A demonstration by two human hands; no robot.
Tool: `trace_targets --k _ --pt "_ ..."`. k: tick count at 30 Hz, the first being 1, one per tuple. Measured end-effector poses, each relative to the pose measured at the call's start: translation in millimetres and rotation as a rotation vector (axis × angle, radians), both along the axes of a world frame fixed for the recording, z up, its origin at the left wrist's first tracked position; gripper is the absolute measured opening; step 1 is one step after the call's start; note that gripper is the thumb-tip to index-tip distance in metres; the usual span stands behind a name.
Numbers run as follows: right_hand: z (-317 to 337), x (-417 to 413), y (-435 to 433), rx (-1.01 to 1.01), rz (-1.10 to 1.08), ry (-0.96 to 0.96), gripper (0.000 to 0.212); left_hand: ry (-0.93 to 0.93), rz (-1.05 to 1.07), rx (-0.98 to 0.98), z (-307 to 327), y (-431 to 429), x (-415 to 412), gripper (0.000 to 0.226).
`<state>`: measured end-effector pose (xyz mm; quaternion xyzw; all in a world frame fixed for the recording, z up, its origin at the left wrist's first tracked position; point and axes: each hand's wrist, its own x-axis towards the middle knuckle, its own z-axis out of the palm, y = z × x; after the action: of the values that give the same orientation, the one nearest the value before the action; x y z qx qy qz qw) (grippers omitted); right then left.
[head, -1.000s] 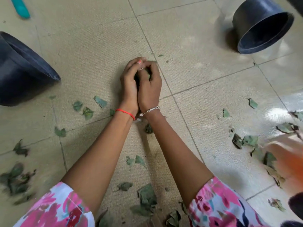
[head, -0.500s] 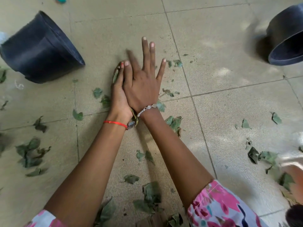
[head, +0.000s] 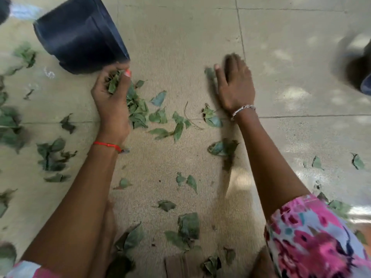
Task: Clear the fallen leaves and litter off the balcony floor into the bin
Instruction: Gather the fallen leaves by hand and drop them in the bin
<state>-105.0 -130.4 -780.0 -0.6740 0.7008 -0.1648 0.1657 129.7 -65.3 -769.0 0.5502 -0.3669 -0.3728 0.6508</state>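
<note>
Green fallen leaves [head: 160, 117] lie scattered over the beige tiled floor [head: 180, 47]. My left hand [head: 112, 99] grips a bunch of leaves [head: 113, 83] right beside the rim of a dark blue bin [head: 80, 35] that lies tipped on its side at the upper left. My right hand [head: 234, 83] is flat on the floor with its fingers straight, blurred, touching a leaf [head: 208, 74] at its left edge. More leaves [head: 138, 113] are heaped just right of my left hand.
A second dark container [head: 361, 75] shows blurred at the right edge. Leaves [head: 50, 155] lie thick at the left, near my knees [head: 188, 227] and at the lower right [head: 357, 163]. A brown cardboard piece [head: 180, 265] lies at the bottom.
My hands, pressed together over gathered leaves, have parted. The left hand moved up to the bin's rim with leaves in it; the right hand swung out to the right. The view shifted left.
</note>
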Motion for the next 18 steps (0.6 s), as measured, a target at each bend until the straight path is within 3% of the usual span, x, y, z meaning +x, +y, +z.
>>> trace_targets --k 3,7,10,12,14,16,18 --pt "0 41 9 -0.015 0.184 0.027 0.061 -0.11 0.033 -0.036 1 4 -5 0.013" --pt "6 86 20 0.041 0.47 -0.071 0.064 -0.146 0.087 -0.068 -2 5 -9 0.016" --pt "7 88 32 0.126 0.61 -0.216 0.048 -0.191 0.077 -0.077 -4 5 -10 0.015" --pt "17 73 42 0.226 0.514 -0.437 0.031 -0.2 0.061 -0.076 -3 4 -10 0.014" --pt "30 50 57 0.157 0.302 -0.625 0.034 -0.2 0.044 -0.07 -3 4 -9 0.013" --pt "32 23 74 0.003 0.039 -0.64 0.025 -0.211 0.04 -0.076 -5 5 -11 0.013" --pt "27 6 95 -0.04 -0.118 -0.516 0.04 -0.219 0.033 -0.09 -6 5 -12 0.013"
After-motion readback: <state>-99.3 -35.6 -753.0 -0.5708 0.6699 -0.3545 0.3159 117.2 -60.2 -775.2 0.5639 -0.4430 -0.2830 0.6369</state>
